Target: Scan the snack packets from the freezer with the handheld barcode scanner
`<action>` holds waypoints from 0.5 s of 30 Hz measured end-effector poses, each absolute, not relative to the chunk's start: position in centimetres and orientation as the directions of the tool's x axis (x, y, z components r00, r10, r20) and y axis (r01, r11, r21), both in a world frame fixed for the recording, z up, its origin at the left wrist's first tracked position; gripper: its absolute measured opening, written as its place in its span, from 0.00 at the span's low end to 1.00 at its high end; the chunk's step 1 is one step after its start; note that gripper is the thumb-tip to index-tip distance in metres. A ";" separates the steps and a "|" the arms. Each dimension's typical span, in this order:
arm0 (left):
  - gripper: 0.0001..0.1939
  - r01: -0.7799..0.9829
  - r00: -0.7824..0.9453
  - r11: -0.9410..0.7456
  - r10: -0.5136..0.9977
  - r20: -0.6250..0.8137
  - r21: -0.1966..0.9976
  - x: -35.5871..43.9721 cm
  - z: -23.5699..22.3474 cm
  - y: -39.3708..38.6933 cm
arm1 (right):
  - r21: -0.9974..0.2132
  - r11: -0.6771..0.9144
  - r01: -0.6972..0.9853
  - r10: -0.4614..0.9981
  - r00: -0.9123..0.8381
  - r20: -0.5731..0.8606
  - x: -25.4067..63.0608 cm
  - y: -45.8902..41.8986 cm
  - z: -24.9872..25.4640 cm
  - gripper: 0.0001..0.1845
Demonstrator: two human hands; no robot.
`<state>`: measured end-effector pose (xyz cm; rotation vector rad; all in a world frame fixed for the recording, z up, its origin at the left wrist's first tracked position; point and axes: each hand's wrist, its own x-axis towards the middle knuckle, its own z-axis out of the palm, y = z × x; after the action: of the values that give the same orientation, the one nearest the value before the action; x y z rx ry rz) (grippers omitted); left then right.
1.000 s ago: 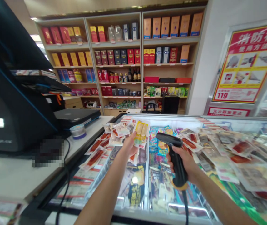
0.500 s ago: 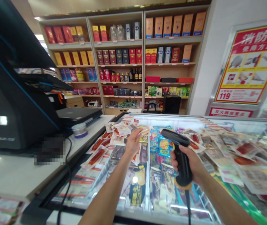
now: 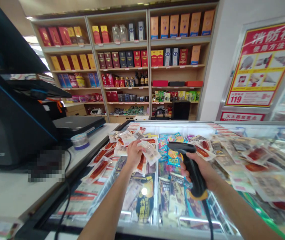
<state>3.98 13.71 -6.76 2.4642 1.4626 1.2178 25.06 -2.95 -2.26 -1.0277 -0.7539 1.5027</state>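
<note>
My left hand (image 3: 134, 154) is closed on the edge of a clear vacuum-sealed food packet (image 3: 150, 152) with a pale label side facing up. More sealed packets with reddish sausage-like pieces lie around and under that hand. My right hand (image 3: 199, 166) is wrapped round the grip of a black handheld barcode scanner (image 3: 193, 173) with a yellow collar at its base and a cable running down. The scanner's head points left, toward the packet, with a gap between them. Both hands are above the glass top of a chest freezer (image 3: 154, 200).
A pile of sealed packets (image 3: 254, 163) covers the freezer's right side. To the left stand a black checkout terminal (image 3: 12, 126), a scale plate (image 3: 79, 124) and a roll of tape (image 3: 80, 141) on the white counter (image 3: 4, 196). Shelves of boxed goods (image 3: 124, 60) line the back.
The packet in my left hand has turned so its pale label side shows more. The scanner has tilted slightly and shifted a little left, along with the whole view.
</note>
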 end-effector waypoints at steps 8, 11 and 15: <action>0.16 0.712 0.114 -0.464 0.816 0.566 0.526 3.9 -7.2 14.1 | -0.900 -0.315 -0.303 0.948 -0.056 -0.313 24.3 -3.3 -2.6 0.15; 0.15 0.664 0.102 -0.477 0.821 0.562 0.576 4.0 -7.1 14.1 | -0.901 -0.316 -0.298 0.948 -0.072 -0.309 23.9 -3.5 -2.7 0.14; 0.16 0.586 0.092 -0.478 0.841 0.533 0.654 4.1 -7.1 13.8 | -0.882 -0.355 -0.310 0.935 -0.111 -0.337 23.9 -3.5 -2.7 0.14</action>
<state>4.11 13.84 -7.09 2.0984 1.4215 1.3326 23.87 -3.54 -2.74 -1.1747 -0.8026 1.6458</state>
